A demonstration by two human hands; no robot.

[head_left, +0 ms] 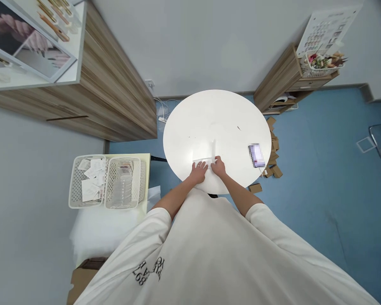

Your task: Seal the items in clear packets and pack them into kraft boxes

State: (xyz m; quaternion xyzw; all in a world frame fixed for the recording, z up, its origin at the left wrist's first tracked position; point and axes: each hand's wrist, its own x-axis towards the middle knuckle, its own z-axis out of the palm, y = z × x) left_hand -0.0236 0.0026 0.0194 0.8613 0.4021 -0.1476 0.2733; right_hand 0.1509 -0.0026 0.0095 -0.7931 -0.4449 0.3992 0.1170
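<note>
A thin, clear or whitish plastic piece (203, 154) lies flat near the front edge of the round white table (216, 106). Its kind is hard to make out against the white top. Fingers spread, my left hand (199, 172) rests flat on its near part, below a straight edge. To the right, my right hand (218, 166) is closed, with thumb and fingers pinching the right side of the piece, where a narrow translucent strip (213, 147) stretches away from me.
A phone (257, 155) with a cable lies at the table's right. Left stand white baskets, one with paper packets (93, 180), one with clear plastic boxes (122, 186). Small cardboard boxes (274, 159) lie on the floor at right. Wooden cabinets (120, 93) flank the table.
</note>
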